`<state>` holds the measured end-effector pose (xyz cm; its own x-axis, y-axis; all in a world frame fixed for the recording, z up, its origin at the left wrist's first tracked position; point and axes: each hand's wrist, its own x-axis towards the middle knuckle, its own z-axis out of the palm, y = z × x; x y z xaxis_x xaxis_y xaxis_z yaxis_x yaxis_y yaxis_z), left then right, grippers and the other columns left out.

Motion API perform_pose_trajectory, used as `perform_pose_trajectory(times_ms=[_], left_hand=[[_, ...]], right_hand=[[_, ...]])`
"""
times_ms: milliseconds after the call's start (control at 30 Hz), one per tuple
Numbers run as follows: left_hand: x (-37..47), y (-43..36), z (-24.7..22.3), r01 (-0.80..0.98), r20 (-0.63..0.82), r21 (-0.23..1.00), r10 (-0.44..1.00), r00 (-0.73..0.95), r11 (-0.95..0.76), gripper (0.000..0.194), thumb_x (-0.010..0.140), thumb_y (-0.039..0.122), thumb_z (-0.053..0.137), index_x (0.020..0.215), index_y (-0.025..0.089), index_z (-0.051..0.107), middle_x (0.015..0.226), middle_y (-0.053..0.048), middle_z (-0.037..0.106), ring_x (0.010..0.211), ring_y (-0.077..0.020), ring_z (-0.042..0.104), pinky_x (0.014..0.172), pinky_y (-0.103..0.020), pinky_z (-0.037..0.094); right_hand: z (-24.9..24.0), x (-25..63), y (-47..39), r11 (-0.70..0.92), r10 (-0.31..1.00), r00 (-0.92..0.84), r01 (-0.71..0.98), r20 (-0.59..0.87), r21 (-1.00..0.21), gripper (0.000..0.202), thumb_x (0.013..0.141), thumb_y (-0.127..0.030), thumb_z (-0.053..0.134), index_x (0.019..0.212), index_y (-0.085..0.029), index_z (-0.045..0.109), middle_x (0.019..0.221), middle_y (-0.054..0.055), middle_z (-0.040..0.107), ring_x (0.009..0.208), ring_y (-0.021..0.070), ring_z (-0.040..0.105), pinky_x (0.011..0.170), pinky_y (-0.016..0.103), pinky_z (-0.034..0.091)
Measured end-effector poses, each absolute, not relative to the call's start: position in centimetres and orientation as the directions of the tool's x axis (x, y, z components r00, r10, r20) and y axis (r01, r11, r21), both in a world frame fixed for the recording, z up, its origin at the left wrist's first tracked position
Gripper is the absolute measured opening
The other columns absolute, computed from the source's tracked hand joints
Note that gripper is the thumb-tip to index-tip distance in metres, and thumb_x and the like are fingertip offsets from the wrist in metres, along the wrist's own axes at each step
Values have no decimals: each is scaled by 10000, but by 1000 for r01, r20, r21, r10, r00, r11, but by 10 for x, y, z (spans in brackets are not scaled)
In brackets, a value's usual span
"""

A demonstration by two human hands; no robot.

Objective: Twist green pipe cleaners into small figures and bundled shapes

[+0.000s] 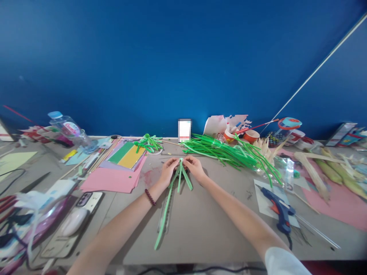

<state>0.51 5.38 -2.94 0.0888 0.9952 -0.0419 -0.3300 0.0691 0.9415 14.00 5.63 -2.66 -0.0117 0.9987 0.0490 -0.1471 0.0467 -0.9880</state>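
At the middle of the table, my left hand (169, 169) and my right hand (194, 167) meet at the top of a light green pipe-cleaner piece (179, 175). Fingers of both hands pinch it near its joined top. Several fuzzy strands fan downward from there, and one long strand reaches toward the table's front edge. Beneath that long strand lies a narrow clear strip (165, 214). A dark round thing shows partly behind the strands, too hidden to make out. A beaded bracelet circles my left wrist.
Green pipe cleaners (229, 150) lie behind on the right, smaller green pieces (149, 143) back left. Pink paper (111, 179), a phone (88, 202) and a bottle (69, 128) are left. A blue glue gun (279, 210) and corn husks (329, 170) are right.
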Motion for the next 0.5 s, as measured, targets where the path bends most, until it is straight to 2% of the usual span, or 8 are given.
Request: perform_pose_trajectory(times_ms=[133,267,500], left_hand=[[4,52,-26,-251,18,968,993,113,11,215,685,369,684,702,174,595,585,32,541,507,-94,467,504,-212,379],[4,51,-25,-255,29,967,990,141,8,228,696,390,682,702,180,595,622,23,568,542,-106,495,539,-225,403],[5,53,-25,-261,32,965,994,108,-2,283,668,413,708,756,158,621,653,14,592,585,-112,523,585,-230,434]], right_hand=[[-28,139,57,33,999,-24,-213,39,-977,278,631,-445,694,642,-194,575,546,-36,534,508,104,484,523,241,421],[-29,140,57,-6,998,-63,-305,14,-952,310,654,-481,669,638,-189,565,567,-33,536,506,100,487,527,245,430],[-31,143,57,-68,989,-143,-324,-22,-944,279,636,-418,724,715,-188,587,580,-39,564,517,94,506,558,236,424]])
